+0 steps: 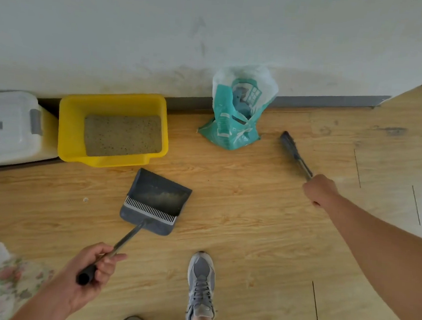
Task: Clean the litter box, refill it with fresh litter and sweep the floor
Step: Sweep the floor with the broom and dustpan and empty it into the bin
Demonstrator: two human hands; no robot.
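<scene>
The wooden floor (263,214) seems the last job left: at ten o'clock the yellow litter box (68,128) already holds level litter, and the teal litter bag (229,133) stands at one. The dustpan (156,201) rests near centre, its handle gripped by the left hand (90,269) at seven; the outstretched right hand (320,190) grasps the broom (291,147) at two

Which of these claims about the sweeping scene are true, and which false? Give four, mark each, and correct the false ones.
1. The left hand grips the dustpan by its handle. True.
2. The yellow litter box is empty. False: it holds litter.
3. The right hand holds the brush. True.
4. The teal bag lies in the litter box. False: it stands on the floor against the wall.
</scene>
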